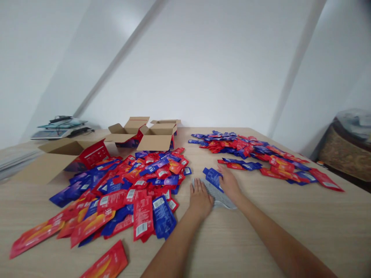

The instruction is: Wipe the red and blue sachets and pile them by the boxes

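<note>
My left hand (201,198) lies flat, fingers stretched out, on the left edge of a grey cloth (223,200) on the table. My right hand (228,182) is closed on a blue sachet (213,177) that lies over the upper part of the cloth. The right fingertips are partly hidden. To the left of my hands spreads a large heap of red and blue sachets (143,216). Beyond my right hand, a short row of red and blue sachets (240,164) lies on the table, with a second heap (232,143) behind it.
Several open cardboard boxes (156,142) stand behind the left heap, one nearer box (48,166) at the left. A stack of flat items with a cable (59,127) sits at the far left. A patterned brown chair or bag-like object (344,150) stands beyond the table's right edge.
</note>
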{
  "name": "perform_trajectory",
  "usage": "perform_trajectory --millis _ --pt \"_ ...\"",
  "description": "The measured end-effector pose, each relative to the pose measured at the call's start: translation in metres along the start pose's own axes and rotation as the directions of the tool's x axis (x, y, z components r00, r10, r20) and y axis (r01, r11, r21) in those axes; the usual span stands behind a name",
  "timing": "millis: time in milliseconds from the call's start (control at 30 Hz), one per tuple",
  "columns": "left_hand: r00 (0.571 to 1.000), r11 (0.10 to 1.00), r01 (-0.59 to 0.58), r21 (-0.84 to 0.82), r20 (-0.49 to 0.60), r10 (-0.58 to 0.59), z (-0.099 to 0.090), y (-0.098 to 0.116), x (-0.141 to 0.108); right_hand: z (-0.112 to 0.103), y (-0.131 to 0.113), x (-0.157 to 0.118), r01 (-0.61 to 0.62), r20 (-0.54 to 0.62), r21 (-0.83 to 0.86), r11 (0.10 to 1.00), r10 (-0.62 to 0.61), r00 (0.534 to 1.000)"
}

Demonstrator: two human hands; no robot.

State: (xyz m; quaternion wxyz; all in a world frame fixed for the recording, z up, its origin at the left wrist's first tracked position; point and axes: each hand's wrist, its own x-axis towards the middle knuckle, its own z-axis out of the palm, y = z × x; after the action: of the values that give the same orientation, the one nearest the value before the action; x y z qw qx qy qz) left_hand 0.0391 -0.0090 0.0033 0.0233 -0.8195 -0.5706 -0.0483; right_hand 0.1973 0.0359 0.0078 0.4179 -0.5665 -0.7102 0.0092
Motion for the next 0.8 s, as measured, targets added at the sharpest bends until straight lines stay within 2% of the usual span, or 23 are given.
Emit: perform_trajectory --millis 67,133,200,267,367,500,633,800 --pt "1.000 1.000 -0.001 -0.007 -0.013 0.001 0.000 0.001 0.000 -0.014 -0.020 -0.017 0.180 0.065 -0.081 0.980 -0.175 0.982" --pt "1.000 1.000 -0.016 -0.016 -0.022 0.016 -0.001 0.001 -0.001 -0.026 -0.042 -0.034 0.286 0.146 -0.099 0.953 -0.271 0.952" --pt "0.999 0.999 -0.032 -0.024 -0.020 0.032 -0.002 0.002 -0.001 -0.034 -0.056 -0.046 0.326 0.190 -0.088 0.941 -0.305 0.933" --pt "0.999 0.999 -0.039 -0.032 -0.020 0.039 -0.003 0.002 -0.002 -0.038 -0.058 -0.051 0.327 0.219 -0.077 0.942 -0.304 0.927" --pt "0.999 0.998 -0.041 -0.054 -0.029 0.039 -0.002 0.001 -0.003 -0.036 -0.045 -0.050 0.329 0.335 -0.077 0.941 -0.287 0.897" --pt "0.999 0.996 -0.038 -0.078 -0.022 0.036 -0.002 0.001 -0.003 -0.021 -0.021 -0.050 0.319 0.539 -0.093 0.943 -0.222 0.812" --pt "1.000 0.997 -0.009 -0.083 -0.020 0.008 -0.001 0.003 -0.002 -0.004 -0.007 -0.044 0.311 0.586 -0.152 0.938 -0.168 0.793" --pt "1.000 0.996 -0.004 -0.085 -0.025 0.002 0.002 0.004 0.000 0.021 0.002 -0.007 0.281 0.599 -0.229 0.932 -0.092 0.796"
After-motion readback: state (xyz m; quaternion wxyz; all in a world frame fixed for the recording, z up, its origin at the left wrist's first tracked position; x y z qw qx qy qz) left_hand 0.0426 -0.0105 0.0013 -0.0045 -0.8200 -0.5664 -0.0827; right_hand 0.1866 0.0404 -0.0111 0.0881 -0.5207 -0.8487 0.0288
